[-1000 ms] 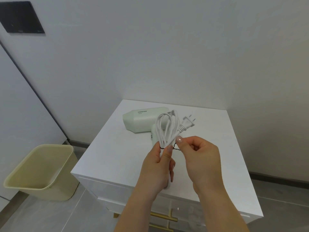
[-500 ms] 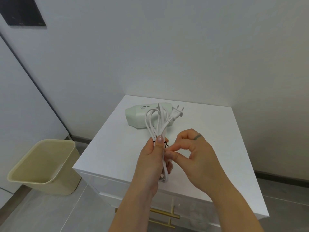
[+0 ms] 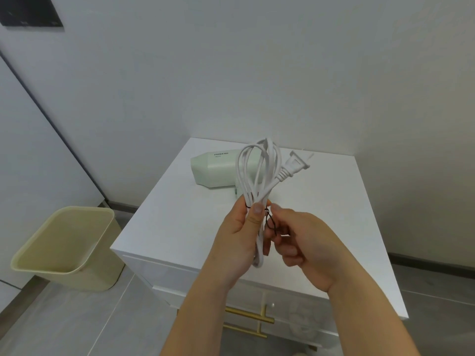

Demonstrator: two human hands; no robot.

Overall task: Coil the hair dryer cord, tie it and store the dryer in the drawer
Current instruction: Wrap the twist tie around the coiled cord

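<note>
Above the white cabinet [image 3: 180, 227], the left hand [image 3: 239, 240] grips the coiled cord [image 3: 257, 176] upright, thumb pressed on the bundle. The right hand [image 3: 303, 242] pinches the black tie [image 3: 270, 222], now twisted into a longer tail than half a second ago. Hair dryer [image 3: 218, 170] lies on the cabinet top behind; plug [image 3: 295, 167] points right. Drawer handles [image 3: 246, 319] show below.

**Room and obstacles around the cabinet**

The cabinet top [image 3: 180, 214] is lying bare along its left and right sides. The hair dryer [image 3: 216, 170] is occupying the back middle, close to the wall [image 3: 257, 73]. Both hands, the left hand [image 3: 239, 237] and right hand [image 3: 303, 242], are hanging over the front, above the gold drawer handle [image 3: 246, 317]. The bin [image 3: 64, 247] is standing on the floor, left.
</note>
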